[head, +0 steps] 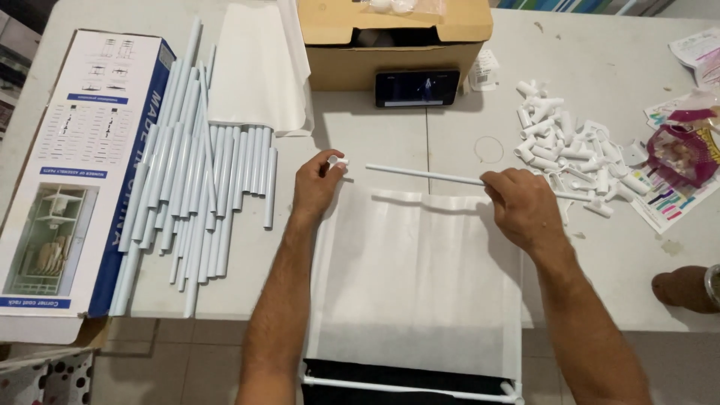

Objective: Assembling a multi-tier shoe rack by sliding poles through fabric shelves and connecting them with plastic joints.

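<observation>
1. Left hand (318, 182) curled shut around small white plastic connector (337, 160), pinched at fingertips, just above top left corner of white fabric sheet (416, 277).
2. Right hand (521, 206) closed on thin white rod (427, 175); rod lying nearly level across desk (450, 135), along top edge of fabric sheet.
3. Free end of rod pointing toward left hand, close to connector but apart, not touching.
4. Fabric sheet spread between both forearms, lower edge hanging off desk onto a white rod frame (409, 388).
5. Bundle of white tubes (199, 195) lying loose on desk left of left hand, near, not touching.
6. Flat printed carton (71, 172) further left, beside tubes, closed flat.
7. Folded white fabric (255, 67) above tubes.
8. Open brown cardboard box (394, 45) at far edge of desk; contents mostly hidden, some white pieces on top flap.
9. Phone (417, 88) propped against box front.
10. Heap of white connectors (570, 146) right of right hand, near rod's far end.
11. Red mesh bag (679, 154) and printed leaflet (667, 202) at right edge.
</observation>
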